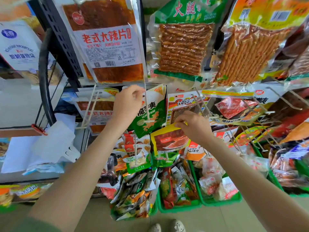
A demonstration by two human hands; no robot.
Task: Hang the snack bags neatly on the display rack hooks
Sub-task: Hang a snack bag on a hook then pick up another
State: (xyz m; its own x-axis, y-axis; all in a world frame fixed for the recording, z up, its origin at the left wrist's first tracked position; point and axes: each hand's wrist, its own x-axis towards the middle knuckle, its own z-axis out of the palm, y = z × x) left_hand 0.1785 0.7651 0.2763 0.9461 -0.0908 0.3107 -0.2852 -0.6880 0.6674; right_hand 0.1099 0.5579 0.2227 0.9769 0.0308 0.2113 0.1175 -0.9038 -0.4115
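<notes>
My right hand (194,126) covers the top corner of the yellow bag (168,141) it pinches. My left hand (128,101) hides the upper left of the green bag (150,114). I cannot tell whether those fingers pinch that bag or the hook (147,108). Above my left hand, the red-lettered bag (107,39) runs off the top edge.

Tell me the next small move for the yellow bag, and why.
Probably carry the yellow bag up-left to the tip of the hook and slip its top on. The right hand pinches the bag's top edge; it seems on no hook yet, and the left hand seems to pinch that hook's rod.
</notes>
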